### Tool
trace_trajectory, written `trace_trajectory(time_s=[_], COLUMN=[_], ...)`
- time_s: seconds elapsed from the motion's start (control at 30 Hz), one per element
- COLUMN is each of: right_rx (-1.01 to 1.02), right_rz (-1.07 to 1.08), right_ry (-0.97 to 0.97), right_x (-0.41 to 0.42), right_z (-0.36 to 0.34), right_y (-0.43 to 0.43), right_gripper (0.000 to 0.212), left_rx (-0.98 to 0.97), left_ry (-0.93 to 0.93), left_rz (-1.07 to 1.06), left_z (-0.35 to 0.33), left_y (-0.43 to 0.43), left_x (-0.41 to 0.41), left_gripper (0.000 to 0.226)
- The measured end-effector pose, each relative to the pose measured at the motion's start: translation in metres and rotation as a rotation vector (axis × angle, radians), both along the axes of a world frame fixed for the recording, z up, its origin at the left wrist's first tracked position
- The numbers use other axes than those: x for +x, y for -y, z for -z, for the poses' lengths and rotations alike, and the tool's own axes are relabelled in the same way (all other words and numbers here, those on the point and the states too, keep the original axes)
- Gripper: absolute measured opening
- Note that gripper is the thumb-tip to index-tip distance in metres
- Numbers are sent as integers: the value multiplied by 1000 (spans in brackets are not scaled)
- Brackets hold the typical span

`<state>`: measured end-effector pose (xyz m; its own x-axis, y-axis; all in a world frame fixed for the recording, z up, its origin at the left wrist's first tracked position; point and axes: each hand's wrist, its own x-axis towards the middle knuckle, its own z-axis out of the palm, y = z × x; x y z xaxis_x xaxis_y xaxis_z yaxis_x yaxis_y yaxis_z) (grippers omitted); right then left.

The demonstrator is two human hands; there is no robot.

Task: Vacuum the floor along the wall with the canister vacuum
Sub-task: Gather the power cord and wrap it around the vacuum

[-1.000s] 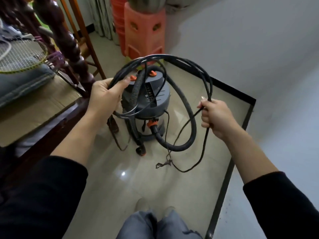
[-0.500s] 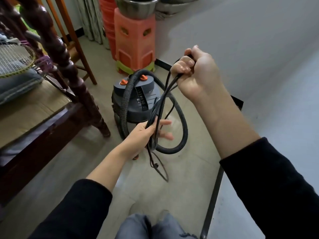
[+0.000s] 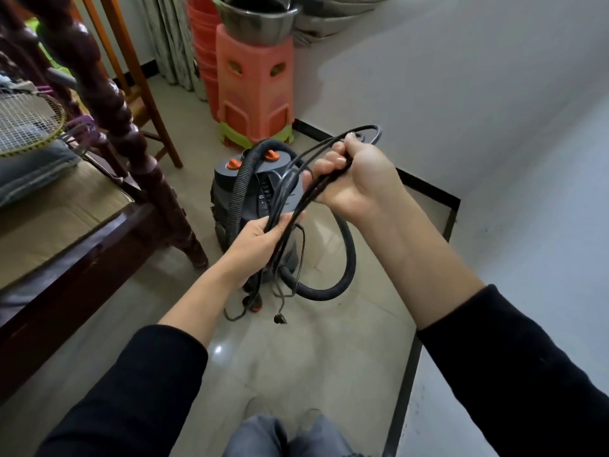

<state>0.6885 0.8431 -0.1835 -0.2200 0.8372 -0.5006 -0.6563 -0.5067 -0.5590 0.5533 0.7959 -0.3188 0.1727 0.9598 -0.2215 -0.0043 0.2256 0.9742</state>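
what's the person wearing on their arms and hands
Plain black long sleeves: the left sleeve and right sleeve both end partway up the forearm. The left hand and right hand are bare, with no gloves, rings or watch in view.

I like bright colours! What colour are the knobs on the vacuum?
The knobs are orange, clearest in the head view.

Domestic room: tiled floor (image 3: 313, 357), stacked plastic stools (image 3: 255, 90) topped with steel basin (image 3: 260, 23), curtain (image 3: 168, 37), badminton racket (image 3: 26, 123) beside turned wooden post (image 3: 108, 94).
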Motion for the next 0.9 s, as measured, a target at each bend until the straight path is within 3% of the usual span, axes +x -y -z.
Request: trace_trajectory(time_s=[0.13, 0.23, 0.33, 0.4, 0.47, 0.53, 0.6, 0.67, 0.73, 0.8, 0.9], right_rx=[133, 239, 216, 81, -95, -132, 193, 638, 888, 832, 523], right_rz=[201, 371, 433, 316, 69, -79, -169, -394, -667, -897, -951], right_ry=[-245, -271, -231, 96, 602, 1087, 1467, 1593, 1697, 1593, 1040], right_x=[2, 16, 33, 47, 59, 64, 56, 38, 22, 16, 20], right_z=[-28, -36, -9, 24, 54, 80, 96, 102, 102, 103, 102], right_y=[-24, -50, -74, -79, -68, -49, -27, -4, 6, 3, -3], right_gripper=[46, 41, 42, 48, 47, 43, 59, 88, 96, 86, 56], left_rx=[-37, -54, -102, -195, -278, -290, -257, -231, -214, -211, -235], left_ry=[-41, -39, -34, -52, -56, -58, -90, -131, -186, -215, -188], left_rz=[149, 189, 149, 50, -11, 3, 37, 86, 130, 139, 136], left_z=[5, 5, 7, 11, 14, 15, 9, 3, -3, -5, -7], left_y=[8, 12, 6, -2, -8, -14, -19, -24, -29, -34, -42], left_x=[-4, -12, -20, -23, -27, -31, -31, -29, -28, -30, -39], left_gripper=[35, 44, 51, 52, 51, 51, 54, 52, 47, 44, 42])
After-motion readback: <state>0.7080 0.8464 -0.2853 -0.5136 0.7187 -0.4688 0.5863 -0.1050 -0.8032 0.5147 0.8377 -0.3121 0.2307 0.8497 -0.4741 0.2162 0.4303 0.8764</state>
